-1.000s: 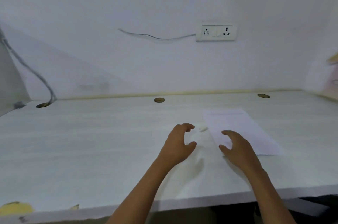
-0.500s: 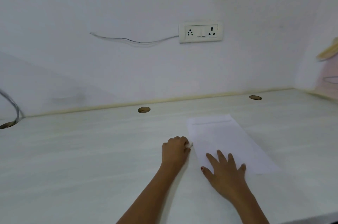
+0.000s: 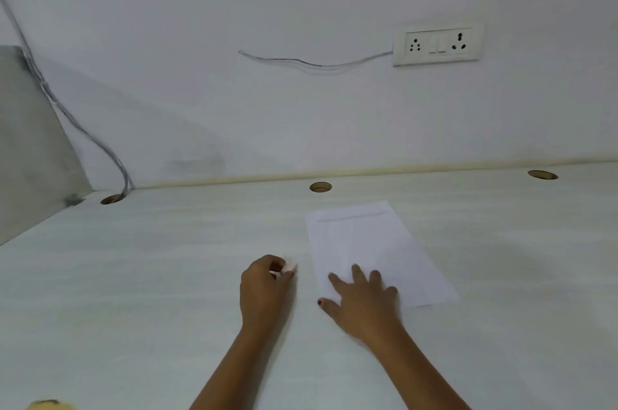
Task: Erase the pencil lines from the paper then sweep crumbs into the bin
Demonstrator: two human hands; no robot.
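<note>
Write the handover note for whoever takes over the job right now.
Left hand: curled, fingertips in a grip on the small white eraser, just left of the paper.
Right hand: open, fingers spread flat on the near left corner of the paper, pinning it to the desk.
Done: eraser picked up, sheet steadied.
Left: faint pencil lines still show on the sheet; erase them, then sweep the crumbs away. No bin is in view.

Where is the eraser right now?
In the head view, the eraser is pinched in the left hand on the desk, just left of the paper.
</note>
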